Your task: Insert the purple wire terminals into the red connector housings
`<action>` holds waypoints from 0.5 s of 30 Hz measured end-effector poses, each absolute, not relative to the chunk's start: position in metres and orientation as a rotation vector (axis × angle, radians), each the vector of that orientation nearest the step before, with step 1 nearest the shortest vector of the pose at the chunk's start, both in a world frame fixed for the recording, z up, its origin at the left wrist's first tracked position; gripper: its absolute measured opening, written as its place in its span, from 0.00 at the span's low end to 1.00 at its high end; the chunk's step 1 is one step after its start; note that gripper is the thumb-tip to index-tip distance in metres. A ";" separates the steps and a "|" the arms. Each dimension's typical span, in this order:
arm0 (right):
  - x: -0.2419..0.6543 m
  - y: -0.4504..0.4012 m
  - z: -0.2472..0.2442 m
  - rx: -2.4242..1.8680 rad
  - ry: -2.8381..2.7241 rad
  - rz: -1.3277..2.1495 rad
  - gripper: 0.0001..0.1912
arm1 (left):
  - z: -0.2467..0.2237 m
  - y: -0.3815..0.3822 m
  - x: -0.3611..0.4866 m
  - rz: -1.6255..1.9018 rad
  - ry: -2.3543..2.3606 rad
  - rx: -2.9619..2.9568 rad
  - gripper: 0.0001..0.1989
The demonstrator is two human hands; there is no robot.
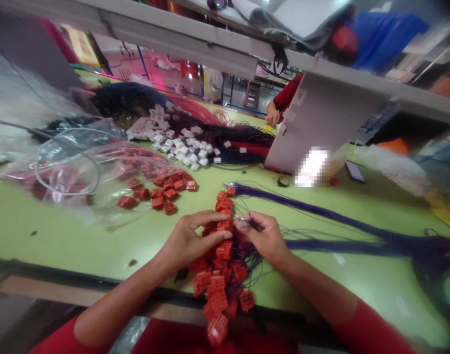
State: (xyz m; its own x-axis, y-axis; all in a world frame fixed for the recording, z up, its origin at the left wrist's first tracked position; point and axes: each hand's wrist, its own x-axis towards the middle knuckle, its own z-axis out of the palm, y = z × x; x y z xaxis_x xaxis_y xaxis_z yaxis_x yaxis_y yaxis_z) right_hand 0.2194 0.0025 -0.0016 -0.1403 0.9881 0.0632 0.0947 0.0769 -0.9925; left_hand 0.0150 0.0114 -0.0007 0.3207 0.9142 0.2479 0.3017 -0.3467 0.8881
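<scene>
My left hand (200, 233) grips a red connector housing (225, 224) between thumb and fingers, at a heap of similar red housings (215, 292) that spills toward the table's front edge. Close on its right, my right hand (259, 233) pinches dark wires whose shiny metal ends (241, 220) point at the housing. Whether any end sits inside the housing, I cannot tell. Two long bundles of purple wires (313, 206) stretch across the table to the right. Thin loose wires trail from the heap under my right hand.
Loose red housings (169, 189) lie left, beside a clear plastic bag (110, 172) of more. Behind are white connectors (188, 150) on dark wires. A grey panel (320, 123) stands at the back right, near a phone (355, 171) and a tape roll (284, 181). Another person's hand (272, 114) shows beyond.
</scene>
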 end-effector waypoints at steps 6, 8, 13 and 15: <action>0.222 0.010 0.000 -1.137 -1.138 1.006 0.11 | -0.014 0.064 -0.028 0.974 1.403 2.211 0.20; 0.222 0.010 0.000 -1.141 -1.102 1.079 0.13 | -0.024 0.091 -0.044 0.859 1.512 2.422 0.19; 0.221 0.009 0.001 -1.127 -1.121 1.365 0.19 | -0.036 0.139 -0.057 0.604 1.392 2.636 0.17; 0.223 0.010 0.001 -1.108 -1.141 1.437 0.18 | -0.037 0.147 -0.056 0.576 1.381 2.641 0.15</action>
